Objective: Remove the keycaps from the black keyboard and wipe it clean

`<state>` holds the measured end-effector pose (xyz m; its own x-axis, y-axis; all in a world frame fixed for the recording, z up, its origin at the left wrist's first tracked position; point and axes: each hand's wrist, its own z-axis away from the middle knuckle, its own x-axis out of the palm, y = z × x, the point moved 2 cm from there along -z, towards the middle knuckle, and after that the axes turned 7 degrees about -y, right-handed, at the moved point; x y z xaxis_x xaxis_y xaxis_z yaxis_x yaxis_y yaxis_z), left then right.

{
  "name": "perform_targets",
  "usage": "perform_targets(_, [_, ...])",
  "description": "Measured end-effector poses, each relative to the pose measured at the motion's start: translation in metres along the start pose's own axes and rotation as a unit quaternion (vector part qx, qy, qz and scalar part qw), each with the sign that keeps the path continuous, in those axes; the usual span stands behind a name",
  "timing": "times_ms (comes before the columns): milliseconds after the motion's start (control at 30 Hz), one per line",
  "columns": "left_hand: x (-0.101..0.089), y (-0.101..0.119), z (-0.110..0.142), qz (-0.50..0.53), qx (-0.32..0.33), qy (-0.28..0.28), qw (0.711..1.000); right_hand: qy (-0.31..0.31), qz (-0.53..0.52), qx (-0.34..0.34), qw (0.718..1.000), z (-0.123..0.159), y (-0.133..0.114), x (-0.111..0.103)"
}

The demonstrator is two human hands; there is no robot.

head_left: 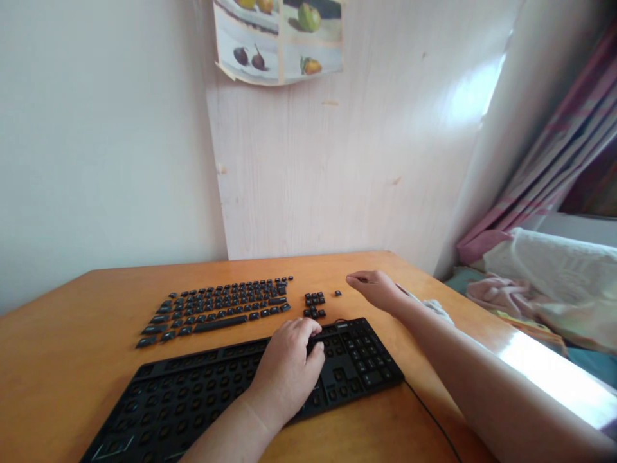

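Can pass freely over left part of wooden table (62,347), also narrowly behind loose keycaps (218,302). Blocked at centre by left hand (289,360) upon black keyboard (207,389); hindered on right by right hand (378,290) with its stretched forearm (463,363).

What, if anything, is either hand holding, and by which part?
The left hand rests on the keyboard, with nothing visibly held. The right hand is beyond the keyboard; whether its grip holds anything cannot be told.
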<state>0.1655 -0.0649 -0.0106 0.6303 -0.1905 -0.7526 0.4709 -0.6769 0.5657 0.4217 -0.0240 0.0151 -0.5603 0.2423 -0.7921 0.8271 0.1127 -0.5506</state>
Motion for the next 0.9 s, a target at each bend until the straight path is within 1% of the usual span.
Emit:
perform_targets(33, [0.000, 0.000, 0.000, -0.001, 0.000, -0.005, 1.000, 0.013, -0.022, 0.005, 1.000, 0.004, -0.005, -0.004])
perform_targets(100, [0.000, 0.001, 0.000, -0.006, 0.001, -0.015, 1.000, 0.032, -0.060, 0.038, 0.997, 0.012, -0.012, -0.009])
perform_targets(167, [0.001, 0.001, 0.001, -0.015, 0.004, -0.020, 1.000, 0.037, -0.110, 0.072, 0.991, 0.019, -0.018, -0.010])
perform_targets(233, [0.001, 0.001, 0.001, -0.022, 0.007, -0.022, 0.999, 0.027, -0.165, 0.087, 0.982, 0.027, -0.021, -0.010])
perform_targets(300, [0.001, 0.001, 0.000, -0.027, 0.009, -0.023, 0.999, -0.008, -0.210, 0.086, 0.974, 0.034, -0.023, -0.010])
perform_targets(433, [0.001, 0.001, 0.000, -0.036, 0.012, -0.028, 0.999, -0.116, -0.251, 0.050, 0.960, 0.047, -0.030, -0.011])
perform_targets(500, [0.001, 0.000, 0.000, -0.041, 0.011, -0.030, 0.999, -0.138, -0.232, 0.042, 0.962, 0.051, -0.034, -0.012])
perform_targets(667, [0.003, 0.000, 0.001, -0.053, 0.011, -0.029, 0.998, -0.150, -0.110, 0.071, 0.980, 0.054, -0.040, -0.005])
perform_targets(800, [0.003, 0.001, 0.001, -0.062, 0.014, -0.032, 0.997, -0.132, -0.050, 0.063, 0.988, 0.055, -0.043, 0.003])
perform_targets(900, [0.003, 0.002, 0.000, -0.069, 0.017, -0.032, 0.997, -0.126, -0.027, 0.068, 0.989, 0.056, -0.045, 0.009])
